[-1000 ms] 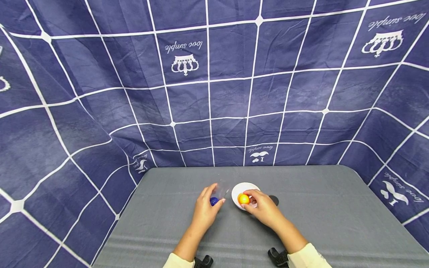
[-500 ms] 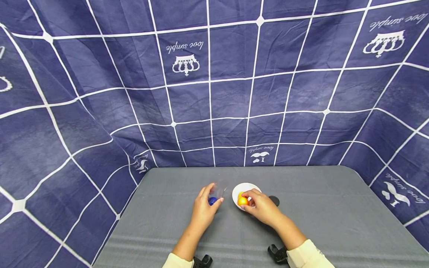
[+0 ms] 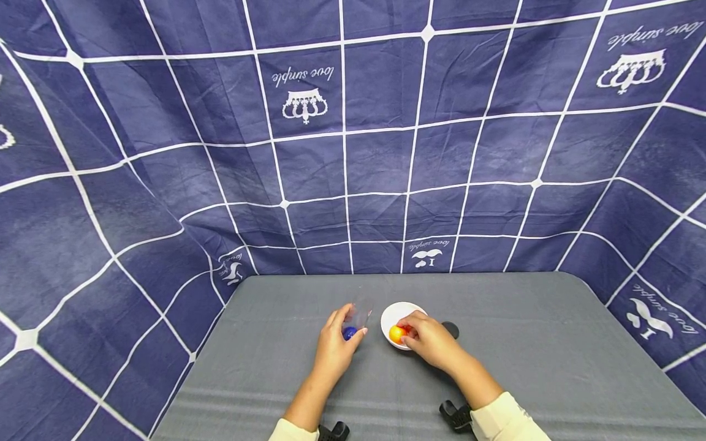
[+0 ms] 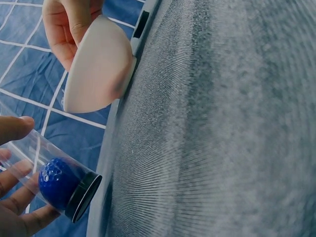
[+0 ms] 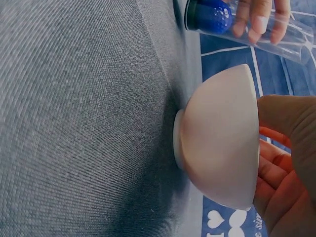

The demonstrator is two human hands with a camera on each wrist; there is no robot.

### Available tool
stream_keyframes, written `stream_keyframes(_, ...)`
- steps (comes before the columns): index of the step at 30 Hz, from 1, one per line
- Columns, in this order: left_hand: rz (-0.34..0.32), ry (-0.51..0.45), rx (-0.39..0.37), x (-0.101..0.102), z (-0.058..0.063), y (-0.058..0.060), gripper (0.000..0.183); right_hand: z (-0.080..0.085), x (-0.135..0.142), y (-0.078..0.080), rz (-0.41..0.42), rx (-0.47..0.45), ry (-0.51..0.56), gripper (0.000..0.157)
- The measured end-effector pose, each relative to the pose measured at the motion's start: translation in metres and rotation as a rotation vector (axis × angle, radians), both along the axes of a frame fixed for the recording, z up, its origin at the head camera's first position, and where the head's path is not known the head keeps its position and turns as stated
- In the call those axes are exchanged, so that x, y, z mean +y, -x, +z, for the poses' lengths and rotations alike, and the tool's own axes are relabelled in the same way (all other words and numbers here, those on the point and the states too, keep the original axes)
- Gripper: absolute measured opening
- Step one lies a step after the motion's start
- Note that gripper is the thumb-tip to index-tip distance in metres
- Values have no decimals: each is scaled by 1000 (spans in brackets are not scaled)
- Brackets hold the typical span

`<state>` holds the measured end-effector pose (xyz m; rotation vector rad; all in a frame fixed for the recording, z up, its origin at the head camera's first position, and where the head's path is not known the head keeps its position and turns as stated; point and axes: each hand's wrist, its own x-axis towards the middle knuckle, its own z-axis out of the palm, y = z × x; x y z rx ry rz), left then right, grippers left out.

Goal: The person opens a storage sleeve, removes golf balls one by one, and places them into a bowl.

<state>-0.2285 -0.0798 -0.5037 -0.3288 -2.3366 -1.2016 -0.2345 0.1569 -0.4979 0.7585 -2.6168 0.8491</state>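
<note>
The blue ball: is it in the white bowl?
No, the blue ball sits inside the clear tube, beside its black cap.

A cream left sleeve (image 3: 293, 431) ended above a black, round-ended left wrist unit (image 3: 334, 432); its match, a cream right sleeve (image 3: 504, 421), accompanied a similar black right wrist unit (image 3: 456, 418).

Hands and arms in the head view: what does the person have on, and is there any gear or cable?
The left hand and right hand wear no gloves. The left sleeve and right sleeve are pale cream. One black device shows beside the left sleeve, another black device beside the right. No cable is visible.
</note>
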Motion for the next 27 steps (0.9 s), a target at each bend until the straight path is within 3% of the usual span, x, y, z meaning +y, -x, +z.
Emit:
stream_keyframes(17,-3,-26,-36,-2,2,-1,56,2,-4,-1,16,-15,55,18)
stream_keyframes(27,-10,-27,-12,-2,6,-1,57,1,-2,-3,-26,106,121,22)
